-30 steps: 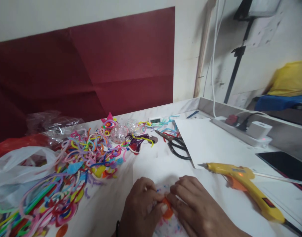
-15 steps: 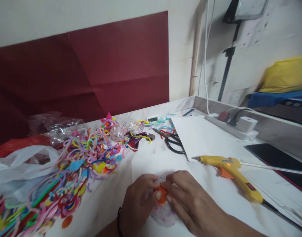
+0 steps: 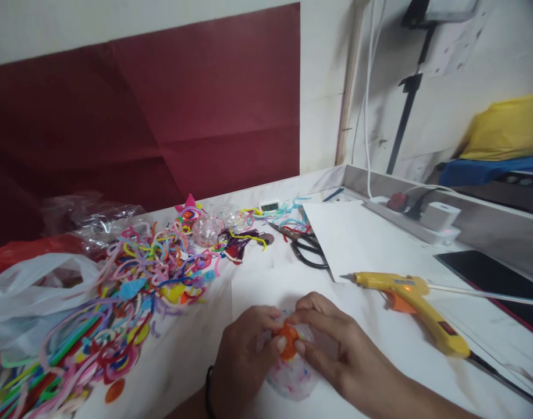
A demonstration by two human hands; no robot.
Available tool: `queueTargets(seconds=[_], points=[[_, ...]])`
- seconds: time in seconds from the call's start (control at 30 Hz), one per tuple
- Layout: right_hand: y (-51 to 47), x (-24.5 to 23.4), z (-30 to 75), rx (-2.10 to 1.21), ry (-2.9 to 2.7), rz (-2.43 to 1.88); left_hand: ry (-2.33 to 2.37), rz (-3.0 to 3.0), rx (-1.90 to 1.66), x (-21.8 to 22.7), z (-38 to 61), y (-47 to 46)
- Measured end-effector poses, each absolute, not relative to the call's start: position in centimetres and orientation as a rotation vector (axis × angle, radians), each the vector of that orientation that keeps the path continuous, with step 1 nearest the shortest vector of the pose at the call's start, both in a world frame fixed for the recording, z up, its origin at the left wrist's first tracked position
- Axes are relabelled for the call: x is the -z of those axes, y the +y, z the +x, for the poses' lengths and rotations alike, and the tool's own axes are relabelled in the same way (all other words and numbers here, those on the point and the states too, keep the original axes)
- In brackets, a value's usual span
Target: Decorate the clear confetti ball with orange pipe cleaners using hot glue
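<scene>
My left hand point(image 3: 242, 352) and my right hand point(image 3: 331, 343) meet at the front middle of the white table point(image 3: 196, 361). Together their fingertips pinch a small orange piece point(image 3: 288, 339) and press it onto a clear ball with coloured flecks point(image 3: 290, 375), which rests on the table under both hands. A dark band circles my left wrist. A yellow glue gun point(image 3: 417, 308) lies to the right of my right hand, nozzle pointing left.
A heap of coloured pipe cleaners point(image 3: 118, 297) covers the left side, beside a white plastic bag point(image 3: 35, 297). Black scissors point(image 3: 308, 251), white paper sheets point(image 3: 358, 241), a power strip point(image 3: 419, 224) and a dark tablet point(image 3: 497, 279) lie behind and right.
Both hands have stayed on the orange piece and drawn slightly upward in view, the ball now showing below them. The camera shifted a little.
</scene>
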State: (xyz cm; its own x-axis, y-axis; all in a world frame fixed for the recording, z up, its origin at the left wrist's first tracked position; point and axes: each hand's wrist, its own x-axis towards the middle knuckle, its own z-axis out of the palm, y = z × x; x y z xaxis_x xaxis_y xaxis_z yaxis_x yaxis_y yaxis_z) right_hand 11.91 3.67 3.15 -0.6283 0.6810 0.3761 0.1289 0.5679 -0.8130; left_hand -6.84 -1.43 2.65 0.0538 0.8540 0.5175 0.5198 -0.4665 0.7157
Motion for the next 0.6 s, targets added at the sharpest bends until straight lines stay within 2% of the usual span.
queueTargets(seconds=[0.23, 0.43, 0.6], points=[[4.0, -3.2, 11.8, -1.156, -2.025, -0.671, 1.387, 1.927, -1.351, -2.6, -6.9, -1.4], [3.9, -3.0, 11.8, -1.218, -1.983, -0.693, 1.292, 1.588, -1.375, -1.5, -6.8, -1.1], [4.1, -3.3, 11.7, -1.150, -2.054, -0.682, 1.208, 1.403, -1.366, -1.2, -6.7, -0.8]])
